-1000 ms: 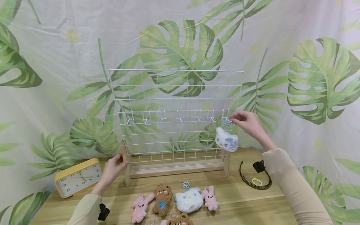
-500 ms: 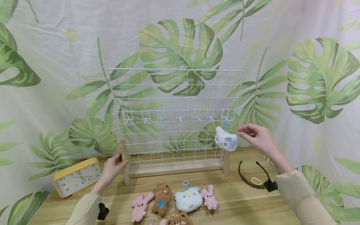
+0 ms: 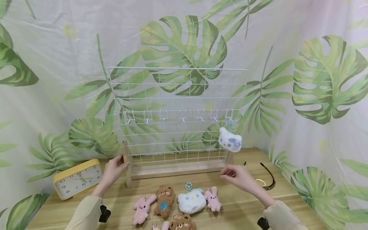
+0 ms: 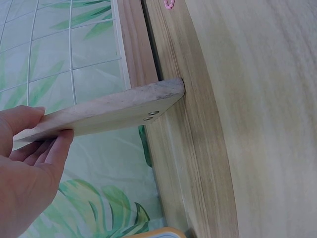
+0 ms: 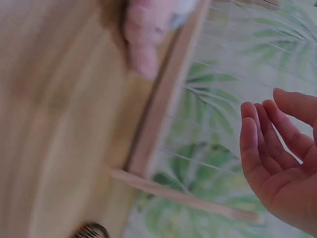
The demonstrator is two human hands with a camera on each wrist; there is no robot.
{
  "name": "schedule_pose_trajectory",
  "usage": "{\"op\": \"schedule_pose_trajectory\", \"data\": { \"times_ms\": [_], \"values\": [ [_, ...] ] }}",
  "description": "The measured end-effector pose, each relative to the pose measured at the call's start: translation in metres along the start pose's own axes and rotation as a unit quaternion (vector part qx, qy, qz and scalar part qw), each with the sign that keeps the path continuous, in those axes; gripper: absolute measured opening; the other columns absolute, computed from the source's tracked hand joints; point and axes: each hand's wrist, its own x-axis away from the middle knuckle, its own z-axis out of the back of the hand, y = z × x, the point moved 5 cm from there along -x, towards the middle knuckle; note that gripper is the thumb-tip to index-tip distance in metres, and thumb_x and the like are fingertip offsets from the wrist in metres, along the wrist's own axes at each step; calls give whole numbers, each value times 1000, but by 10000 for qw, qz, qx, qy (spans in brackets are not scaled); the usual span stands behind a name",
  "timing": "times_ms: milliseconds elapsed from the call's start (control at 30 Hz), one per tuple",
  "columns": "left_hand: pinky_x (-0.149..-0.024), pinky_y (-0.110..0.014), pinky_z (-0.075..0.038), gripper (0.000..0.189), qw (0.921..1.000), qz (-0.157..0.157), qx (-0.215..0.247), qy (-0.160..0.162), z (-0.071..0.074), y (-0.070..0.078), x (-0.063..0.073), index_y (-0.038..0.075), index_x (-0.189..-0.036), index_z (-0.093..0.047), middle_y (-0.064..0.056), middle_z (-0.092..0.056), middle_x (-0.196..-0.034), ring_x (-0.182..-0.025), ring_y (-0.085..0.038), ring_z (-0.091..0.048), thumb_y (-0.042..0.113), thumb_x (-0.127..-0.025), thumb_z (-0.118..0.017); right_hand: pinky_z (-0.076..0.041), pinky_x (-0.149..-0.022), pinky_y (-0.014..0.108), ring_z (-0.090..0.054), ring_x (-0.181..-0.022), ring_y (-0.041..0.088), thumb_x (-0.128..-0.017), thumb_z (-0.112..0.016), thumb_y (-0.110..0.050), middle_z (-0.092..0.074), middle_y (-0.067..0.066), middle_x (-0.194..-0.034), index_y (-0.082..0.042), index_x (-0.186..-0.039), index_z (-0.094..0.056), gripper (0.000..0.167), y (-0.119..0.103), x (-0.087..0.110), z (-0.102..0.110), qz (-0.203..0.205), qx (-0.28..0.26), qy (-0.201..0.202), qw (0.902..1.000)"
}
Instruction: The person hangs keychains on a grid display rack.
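My left hand (image 3: 115, 169) pinches the wooden side post (image 4: 109, 106) of a white wire grid rack (image 3: 178, 68), thumb on one face and fingers on the other. Bent and holding nothing, the fingers of my right hand (image 3: 240, 177) are in front of the rack's right foot, above the table. From the rightmost hook hangs a white cat plush keychain (image 3: 228, 140), tilted, by its blue clasp. A second white cat plush (image 3: 191, 203) lies on the table between a brown bear plush (image 3: 164, 203) and a pink rabbit plush (image 3: 213, 199). Another pink rabbit (image 3: 142, 210) lies farther left.
A row of several white hooks (image 3: 183, 120) crosses the grid. The yellow clock (image 3: 79, 179) stands left of my left hand. A black headband (image 3: 271, 182) and a yellow hair tie (image 3: 260, 182) lie at right. Another bear (image 3: 184, 223) is cut off at the front edge.
My right hand has let go of the hanging cat plush's clasp and come down and left toward the plush toys on the table. The left hand keeps its grip on the post.
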Motion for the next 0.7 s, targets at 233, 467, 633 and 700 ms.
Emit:
{"op": "schedule_pose_trajectory", "data": {
  "times_ms": [233, 467, 633, 700],
  "values": [
    [-104, -57, -48, 63, 10000, 49, 15, -46, 0, 0, 1, -13, -149, -31, -37, -46, -143, -134, -49, -46, 22, -102, -56, -53, -65, 16, -61, -72, 1, -88, -74, -14, -73, 4, -84, -5, -90, -73, 9, 39, -20, -53, -96, 46, -548, 9984],
    [-104, -56, -48, 62, 9999, 49, 84, -45, 0, 1, 2, -13, -149, -31, -37, -45, -144, -135, -49, -46, 19, -102, -56, -48, -57, 17, -56, -63, 1, -85, -75, -11, -70, 1, -75, -7, -82, -72, 6, 49, -38, -77, -365, 406, -770, 9955],
    [-104, -55, -49, 61, 10000, 50, 44, -16, 1, 1, 1, -14, -149, -32, -36, -46, -143, -134, -48, -46, 18, -102, -56, -46, -54, 18, -54, -58, 4, -83, -77, -12, -70, 1, -71, -9, -76, -74, 8, 53, -45, -86, -581, 798, -756, 9922],
    [-104, -55, -49, 61, 10000, 52, 45, -16, 1, 1, 1, -13, -149, -32, -36, -46, -143, -134, -48, -47, 19, -102, -56, -44, -53, 18, -52, -56, 4, -82, -77, -9, -70, 1, -68, -8, -74, -74, 9, 53, -46, -88, -656, 821, -783, 9914]
  ]
}}
